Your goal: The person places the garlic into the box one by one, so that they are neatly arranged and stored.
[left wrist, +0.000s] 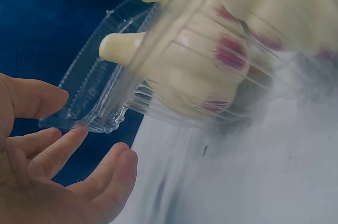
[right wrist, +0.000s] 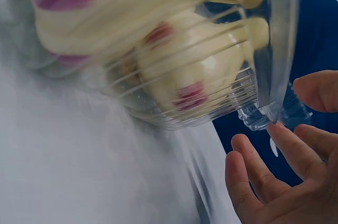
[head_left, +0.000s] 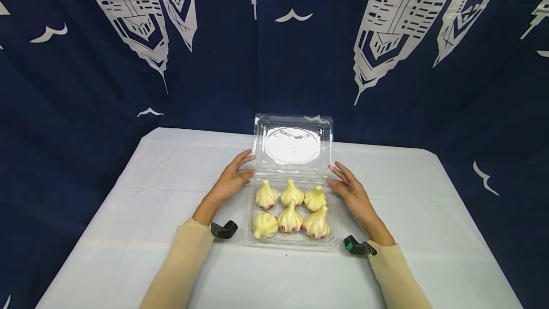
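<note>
On the table, a clear plastic clamshell box [head_left: 274, 243] stands with its lid [head_left: 292, 146] raised at the back. Several garlic bulbs [head_left: 290, 218], cream with purple patches, sit inside in two rows. My left hand [head_left: 229, 182] is at the box's left side near the hinge, fingers spread and pointing at the lid's edge. On the opposite side, my right hand [head_left: 351, 192] has its fingertips at the lid's right edge. Both wrist views show the fingers loosely extended, with a fingertip right at the hinge corner of the clear plastic and garlic bulbs [left wrist: 195, 65] [right wrist: 195, 71] beyond.
A white cloth covers the table [head_left: 429, 232]. Behind it hangs a dark blue curtain [head_left: 291, 70] printed with white buildings and birds, close to the raised lid. Black bands [head_left: 224, 229] [head_left: 359, 246] are on both wrists.
</note>
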### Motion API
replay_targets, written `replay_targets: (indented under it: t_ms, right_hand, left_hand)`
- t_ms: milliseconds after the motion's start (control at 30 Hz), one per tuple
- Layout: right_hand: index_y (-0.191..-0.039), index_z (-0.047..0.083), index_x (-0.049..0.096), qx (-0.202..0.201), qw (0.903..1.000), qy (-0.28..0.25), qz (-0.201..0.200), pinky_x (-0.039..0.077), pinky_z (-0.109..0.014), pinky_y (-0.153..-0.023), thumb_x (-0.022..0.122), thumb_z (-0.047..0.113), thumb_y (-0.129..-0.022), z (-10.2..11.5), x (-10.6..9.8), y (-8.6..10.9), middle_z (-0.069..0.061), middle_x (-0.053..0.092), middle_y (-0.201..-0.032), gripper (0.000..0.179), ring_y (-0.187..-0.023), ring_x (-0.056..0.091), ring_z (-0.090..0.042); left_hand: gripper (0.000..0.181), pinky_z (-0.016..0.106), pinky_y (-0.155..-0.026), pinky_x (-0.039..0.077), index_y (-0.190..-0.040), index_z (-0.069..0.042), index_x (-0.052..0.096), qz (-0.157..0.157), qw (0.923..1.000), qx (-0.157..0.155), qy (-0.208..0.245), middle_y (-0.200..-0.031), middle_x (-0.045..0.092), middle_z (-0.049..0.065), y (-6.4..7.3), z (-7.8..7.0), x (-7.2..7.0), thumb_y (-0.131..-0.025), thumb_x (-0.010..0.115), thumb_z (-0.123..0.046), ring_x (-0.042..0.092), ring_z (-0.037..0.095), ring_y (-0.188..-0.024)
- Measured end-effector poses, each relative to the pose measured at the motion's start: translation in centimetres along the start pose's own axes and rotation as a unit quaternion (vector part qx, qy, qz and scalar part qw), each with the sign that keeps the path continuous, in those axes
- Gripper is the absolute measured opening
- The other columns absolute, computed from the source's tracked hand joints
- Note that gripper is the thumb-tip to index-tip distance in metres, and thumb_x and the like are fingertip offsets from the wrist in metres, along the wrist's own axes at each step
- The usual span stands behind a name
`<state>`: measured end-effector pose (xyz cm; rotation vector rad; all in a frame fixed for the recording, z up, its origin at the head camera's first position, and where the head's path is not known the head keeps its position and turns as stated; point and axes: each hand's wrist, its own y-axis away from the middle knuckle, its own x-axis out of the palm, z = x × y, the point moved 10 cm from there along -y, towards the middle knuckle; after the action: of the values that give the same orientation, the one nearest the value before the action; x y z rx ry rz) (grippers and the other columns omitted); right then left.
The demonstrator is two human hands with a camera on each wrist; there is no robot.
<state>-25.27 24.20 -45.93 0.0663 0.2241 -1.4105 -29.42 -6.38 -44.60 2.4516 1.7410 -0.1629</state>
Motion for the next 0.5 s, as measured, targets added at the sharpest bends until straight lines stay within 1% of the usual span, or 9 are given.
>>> replay_targets:
  t_ms: [100,200,300,367,433,500]
  right_hand:
    - [-0.159,0.004,0.02,-0.007,1.0,0.005,-0.002,0.046,-0.011,-0.095,0.047,0.009,-0.106,0.5,-0.1,0.3,-0.019,0.032,-0.161,0.06,-0.124,0.057,-0.003]
    - [-0.158,0.004,0.022,-0.017,0.9998,0.002,-0.006,0.046,-0.011,-0.095,0.047,0.008,-0.105,1.0,-0.2,0.5,-0.022,0.033,-0.16,0.059,-0.122,0.057,-0.001]
    - [-0.158,0.004,0.024,-0.029,0.9995,0.004,-0.01,0.047,-0.012,-0.095,0.049,0.009,-0.106,1.6,-0.4,0.7,-0.023,0.034,-0.159,0.058,-0.121,0.057,0.0]
    - [-0.158,0.006,0.025,-0.036,0.9992,0.01,-0.01,0.047,-0.012,-0.096,0.049,0.012,-0.106,2.1,-0.5,0.9,-0.023,0.034,-0.158,0.058,-0.123,0.056,-0.002]
    - [-0.158,0.007,0.026,-0.042,0.9989,0.018,-0.009,0.046,-0.011,-0.097,0.049,0.014,-0.106,2.5,-0.6,1.1,-0.022,0.035,-0.159,0.057,-0.125,0.055,-0.004]
    - [-0.158,0.007,0.027,-0.045,0.9986,0.026,-0.009,0.046,-0.011,-0.097,0.049,0.017,-0.107,2.9,-0.7,1.3,-0.021,0.036,-0.158,0.056,-0.127,0.054,-0.007]
  left_hand:
    - [0.065,0.048,-0.098,0.048,-0.159,-0.009,0.022,0.007,0.9997,0.018,-0.016,-0.16,0.034,0.015,0.2,-0.6,0.1,-0.101,0.051,-0.001,0.048,0.043,-0.134]
    - [0.065,0.046,-0.097,0.047,-0.159,-0.01,0.023,0.009,0.9992,0.025,-0.031,-0.16,0.035,0.015,0.5,-1.2,0.1,-0.101,0.051,-0.002,0.047,0.043,-0.135]
    - [0.065,0.043,-0.095,0.047,-0.159,-0.014,0.024,0.008,0.9989,0.026,-0.037,-0.159,0.036,0.013,0.7,-1.6,0.1,-0.102,0.051,-0.004,0.047,0.042,-0.135]
    - [0.065,0.044,-0.095,0.046,-0.159,-0.018,0.024,0.006,0.9988,0.028,-0.041,-0.157,0.038,0.012,1.0,-1.8,0.1,-0.102,0.051,-0.005,0.047,0.041,-0.134]
    - [0.065,0.048,-0.095,0.046,-0.159,-0.022,0.025,0.006,0.9987,0.03,-0.04,-0.155,0.041,0.01,1.2,-2.0,0.0,-0.102,0.051,-0.006,0.047,0.039,-0.134]
    - [0.063,0.054,-0.097,0.046,-0.158,-0.024,0.028,0.004,0.9988,0.033,-0.037,-0.154,0.042,0.01,1.5,-2.2,0.0,-0.102,0.051,-0.006,0.048,0.04,-0.134]
